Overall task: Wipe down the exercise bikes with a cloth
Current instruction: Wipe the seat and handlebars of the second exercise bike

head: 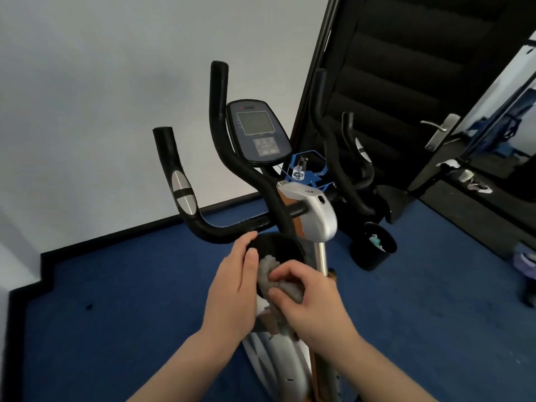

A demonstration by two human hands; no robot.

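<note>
An exercise bike (317, 216) with a silver post, black handlebars (174, 169) and a console screen (256, 130) stands before me. A black round holder (278, 246) sits on the post below the bars. My left hand (235, 288) grips the holder's left rim. My right hand (310, 303) presses a crumpled grey cloth (271, 271) into the holder's front. The bike's lower frame (278, 361) shows between my forearms.
A clear spray bottle (298, 169) stands on the blue carpet (116, 285) behind the bike. A black bin (372, 250) with rubbish sits right of it. A black door (391, 82) with a metal handle (441, 129) stands to the right. White wall on the left.
</note>
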